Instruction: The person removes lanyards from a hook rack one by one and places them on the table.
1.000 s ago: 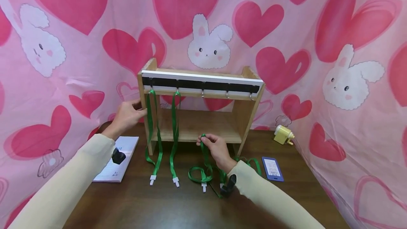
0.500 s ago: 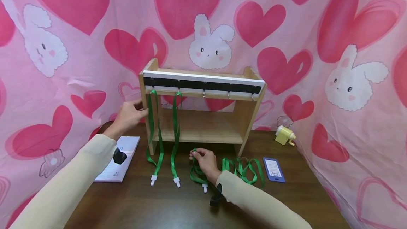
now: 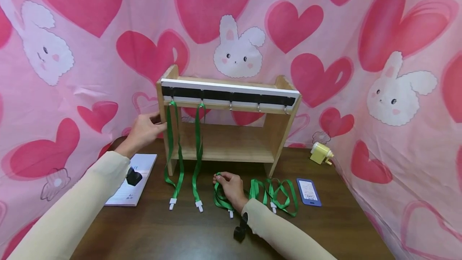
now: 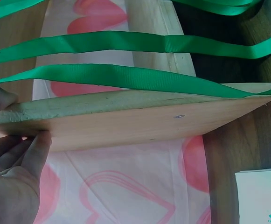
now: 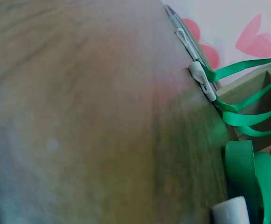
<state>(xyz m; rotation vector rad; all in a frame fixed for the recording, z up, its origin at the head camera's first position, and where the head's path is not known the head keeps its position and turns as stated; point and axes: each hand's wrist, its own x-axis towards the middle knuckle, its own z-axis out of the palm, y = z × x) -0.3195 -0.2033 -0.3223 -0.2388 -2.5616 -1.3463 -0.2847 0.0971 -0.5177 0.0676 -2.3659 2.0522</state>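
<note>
My left hand (image 3: 144, 129) grips the left side board of a small wooden shelf (image 3: 223, 143). In the left wrist view the thumb and fingers (image 4: 37, 154) lie on opposite faces of that board. Low over the table before the shelf, my right hand (image 3: 232, 189) pinches a green lanyard (image 3: 218, 199), whose loop lies on the wood with its white clip (image 3: 231, 213) toward me. Two more green lanyards, one at the far left (image 3: 169, 139) and another beside it (image 3: 198, 147), hang from hooks on the shelf's front rail (image 3: 245, 96). Three hooks on the right hold nothing.
Coiled green lanyards (image 3: 285, 198) lie right of my right hand, one with a white clip. Further right are a blue card holder (image 3: 309, 191) and a yellow hand-cranked pencil sharpener (image 3: 321, 153). A white booklet (image 3: 144, 167) lies under my left forearm. Pink cloth surrounds the back and sides.
My right hand has moved down and left with the lanyard, from the shelf's lower board to just above the table. The left hand keeps its grip on the side board.
</note>
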